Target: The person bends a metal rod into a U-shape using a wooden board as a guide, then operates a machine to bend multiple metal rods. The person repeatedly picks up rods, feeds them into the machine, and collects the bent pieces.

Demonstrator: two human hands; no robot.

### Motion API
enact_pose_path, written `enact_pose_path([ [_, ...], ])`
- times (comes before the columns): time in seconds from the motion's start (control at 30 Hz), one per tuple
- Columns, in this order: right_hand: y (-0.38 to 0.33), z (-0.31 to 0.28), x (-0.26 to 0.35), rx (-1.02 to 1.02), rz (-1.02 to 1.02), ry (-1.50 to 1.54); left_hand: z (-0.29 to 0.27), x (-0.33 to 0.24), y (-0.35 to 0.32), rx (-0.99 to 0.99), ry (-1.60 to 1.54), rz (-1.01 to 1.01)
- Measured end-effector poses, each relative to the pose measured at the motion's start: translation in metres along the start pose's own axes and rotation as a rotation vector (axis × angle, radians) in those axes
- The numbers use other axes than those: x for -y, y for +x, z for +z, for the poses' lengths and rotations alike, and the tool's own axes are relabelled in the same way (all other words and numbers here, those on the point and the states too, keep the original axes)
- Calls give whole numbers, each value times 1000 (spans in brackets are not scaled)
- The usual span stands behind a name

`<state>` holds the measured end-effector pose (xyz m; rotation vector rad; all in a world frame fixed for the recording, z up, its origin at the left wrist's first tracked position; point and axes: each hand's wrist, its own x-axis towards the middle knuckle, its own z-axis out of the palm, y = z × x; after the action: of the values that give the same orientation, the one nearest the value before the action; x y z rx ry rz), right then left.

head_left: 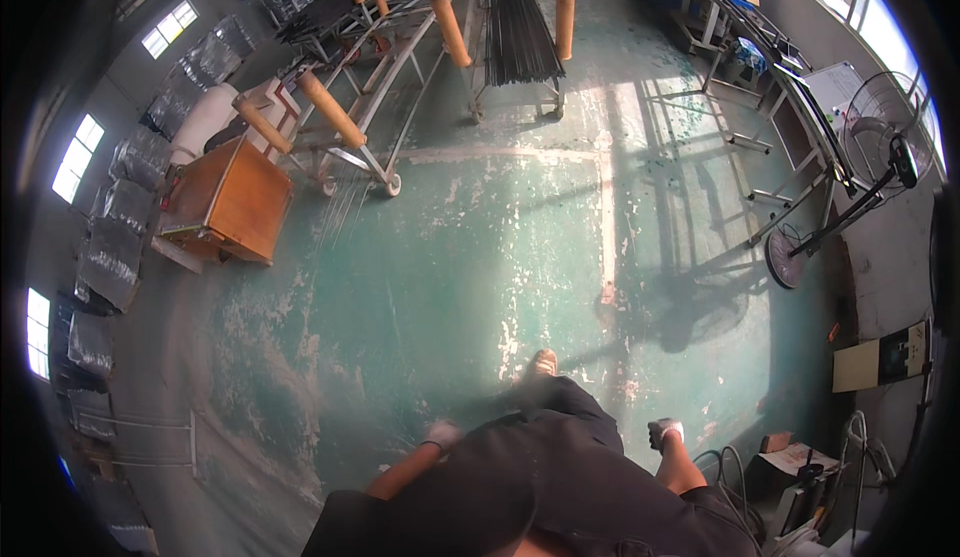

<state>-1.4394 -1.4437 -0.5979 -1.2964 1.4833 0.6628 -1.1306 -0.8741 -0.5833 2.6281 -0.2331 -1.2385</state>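
A white sheet beyond gloved hands is unreadable.

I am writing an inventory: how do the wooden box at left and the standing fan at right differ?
The wooden box is orange-brown; the standing fan is mostly dark. The box is blocky, with flat panels; the fan has a slim pole and round wire cage. Both stand untouched.
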Motion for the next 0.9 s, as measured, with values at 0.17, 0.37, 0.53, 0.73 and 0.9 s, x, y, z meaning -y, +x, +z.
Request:
enact_pose_path([
  [0.17,-24,-10,329,-321,-604,-153,-156,-130,63,-182,-48,-58],
  [0.37,-73,5,620,-308,-848,-352,-271,-184,221,-388,-440,-13],
  [0.53,-36,27,729,-325,-778,-351,-403,-249,326,-388,-388,175],
  [0.73,2,22,774,-250,-457,-478,-643,-313,470,-508,-547,243],
  [0.9,59,12,860,-307,-386,-317,-854,-413,539,-819,-413,568],
])
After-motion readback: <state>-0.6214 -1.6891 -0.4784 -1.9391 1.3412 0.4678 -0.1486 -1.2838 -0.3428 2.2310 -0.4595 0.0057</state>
